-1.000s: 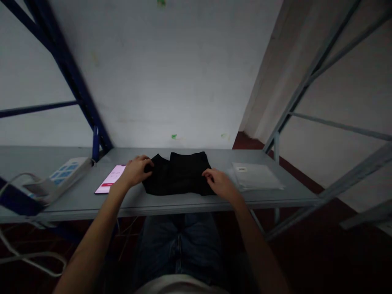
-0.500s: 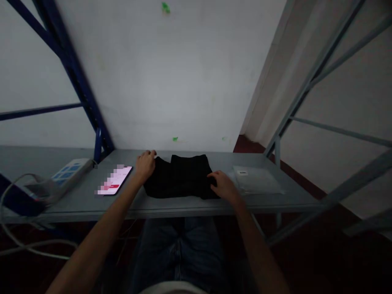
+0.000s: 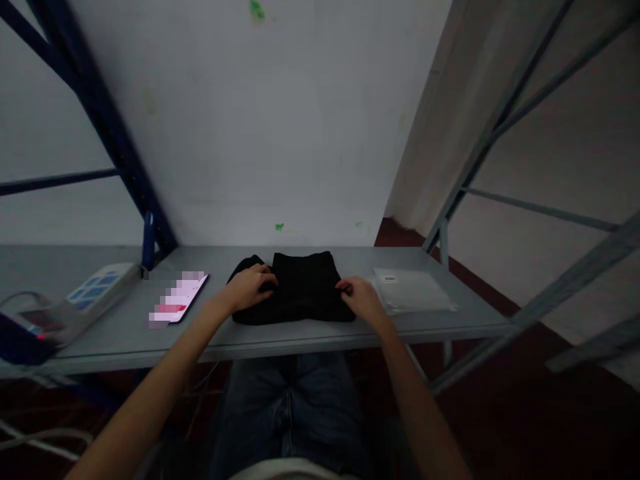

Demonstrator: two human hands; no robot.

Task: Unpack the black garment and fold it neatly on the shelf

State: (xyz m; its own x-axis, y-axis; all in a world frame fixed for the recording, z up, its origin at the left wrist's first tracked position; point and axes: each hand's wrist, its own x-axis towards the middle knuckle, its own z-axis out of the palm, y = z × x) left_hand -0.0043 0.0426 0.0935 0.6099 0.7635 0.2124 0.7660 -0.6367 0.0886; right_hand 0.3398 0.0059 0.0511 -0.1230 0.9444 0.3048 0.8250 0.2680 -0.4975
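A folded black garment [image 3: 300, 287] lies on the grey shelf top [image 3: 260, 333] in front of me. My left hand [image 3: 250, 288] rests on its left part, fingers curled over a fold of the cloth. My right hand [image 3: 361, 300] pinches the garment's right edge. Both forearms reach in from below, over my lap in blue jeans.
A lit phone [image 3: 179, 304] lies left of the garment. A white power strip [image 3: 95, 291] with cables sits at the far left. Right of the garment there is a flat clear plastic bag [image 3: 413, 291]. A blue rack post [image 3: 120, 153] and grey rack bars [image 3: 480, 160] flank the shelf.
My left hand has moved from the garment's far left corner inward onto the cloth, bringing a fold over. My right hand has shifted slightly up the right edge.
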